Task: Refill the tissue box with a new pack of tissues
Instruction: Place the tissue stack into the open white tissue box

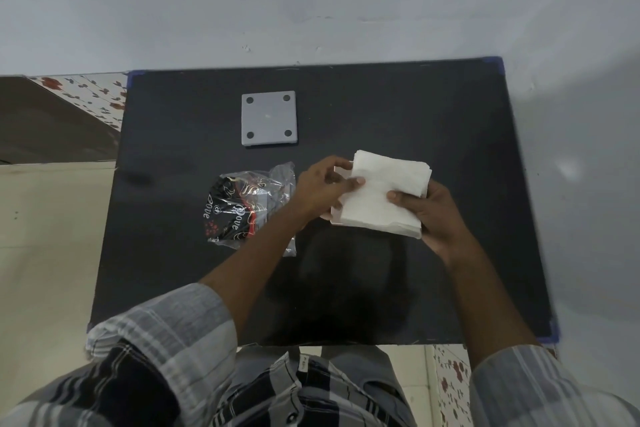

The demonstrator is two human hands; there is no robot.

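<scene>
Head view, taking the black table top [450, 149] as reference and reading left to right: left of centre lies the emptied plastic wrapper [242, 210], printed "Dove" twice; beyond it, toward the far edge, a grey square lid [269, 118] with four corner holes lies detached. The left hand [320, 189] pinches the left edge of the tissue stack [382, 192]; the right hand [434, 217] is clamped on its near right corner. The stack sits over the tissue box [335, 217], centre-right, mostly hidden. Judged: unwrapping done; seating the stack and refitting the lid remain.
</scene>
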